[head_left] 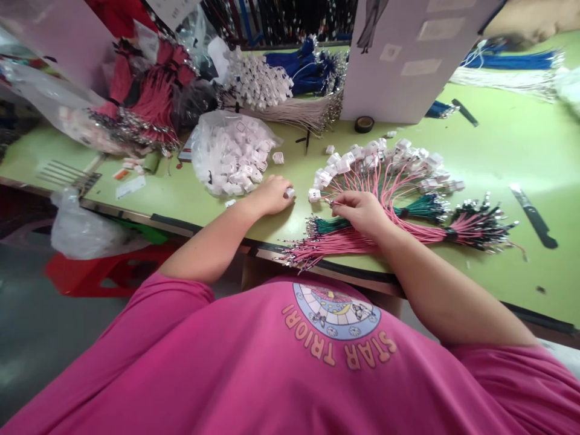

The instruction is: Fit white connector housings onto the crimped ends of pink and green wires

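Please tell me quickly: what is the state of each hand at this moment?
Left hand: closed, holding a small white connector.
Right hand: closed, pinching a metal-tipped wire end.

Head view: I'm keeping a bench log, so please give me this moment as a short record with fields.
Left hand: fingers hold a small white connector
Right hand: fingers pinch a wire end
Under right forearm: pink wire bundle
Beyond right hand: fanned white connectors on pink wires
Beyond left hand: clear bag of loose connectors
Farther back: black tape roll
Surface: green table
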Demonstrator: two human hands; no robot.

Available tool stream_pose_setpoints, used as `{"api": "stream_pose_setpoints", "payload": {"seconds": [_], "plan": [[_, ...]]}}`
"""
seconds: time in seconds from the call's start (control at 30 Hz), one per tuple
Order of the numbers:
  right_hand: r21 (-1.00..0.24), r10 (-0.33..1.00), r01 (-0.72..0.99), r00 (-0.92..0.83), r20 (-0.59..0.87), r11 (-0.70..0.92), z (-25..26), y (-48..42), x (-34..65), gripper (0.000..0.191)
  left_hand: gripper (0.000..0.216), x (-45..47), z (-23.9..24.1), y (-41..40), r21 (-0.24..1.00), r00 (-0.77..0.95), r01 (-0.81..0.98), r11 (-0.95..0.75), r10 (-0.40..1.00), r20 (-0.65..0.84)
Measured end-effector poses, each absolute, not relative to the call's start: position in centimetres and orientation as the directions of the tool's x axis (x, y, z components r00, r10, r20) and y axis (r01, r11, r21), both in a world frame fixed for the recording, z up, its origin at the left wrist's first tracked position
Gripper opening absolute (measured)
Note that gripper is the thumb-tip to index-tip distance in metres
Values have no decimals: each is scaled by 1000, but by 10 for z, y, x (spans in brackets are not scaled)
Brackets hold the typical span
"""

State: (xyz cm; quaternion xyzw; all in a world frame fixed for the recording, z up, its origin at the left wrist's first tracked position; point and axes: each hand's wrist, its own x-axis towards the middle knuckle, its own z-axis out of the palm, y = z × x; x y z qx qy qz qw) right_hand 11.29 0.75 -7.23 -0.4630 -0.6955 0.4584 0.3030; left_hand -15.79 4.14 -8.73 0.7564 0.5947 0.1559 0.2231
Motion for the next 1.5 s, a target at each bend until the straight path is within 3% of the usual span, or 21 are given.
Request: {"api": "stream_pose_setpoints", "payload": {"seconds": [0.17,0.23,0.3,0.43,0.57,0.77,0.87,1.07,1.5], "plan": [[-965,937,258,-346,-47,47,-73,8,114,15,22,-155,-67,49,690,119,719,-81,993,-7],[-975,943,221,-328,-49,27,-74,9,114,16,25,-146,-57,43,834,88,550,-36,996,-15],[-981,947,192,-315,-55,7,-76,9,113,18,32,-132,-52,31,954,163,293,68,979,-120],[-979,960,202,-277,-43,15,-77,10,114,20,58,-106,-61,10,951,407,-2,310,868,-283],[-961,958,266,-286,0,79,-76,8,114,22,52,-96,-81,5,943,401,-116,312,883,-243],[-920,956,374,-294,3,118,-76,7,111,22,39,-90,-97,4,998,345,8,69,936,-67],[-911,958,394,-285,6,122,-76,7,110,22,43,-89,-102,5,1000,328,13,-19,945,14],[-912,951,385,-309,19,144,-76,8,110,23,50,-92,-103,8,993,372,-73,91,926,-58],[-860,957,453,-266,120,234,-74,4,109,17,52,-92,-103,9,999,243,-15,40,969,-36]]}}
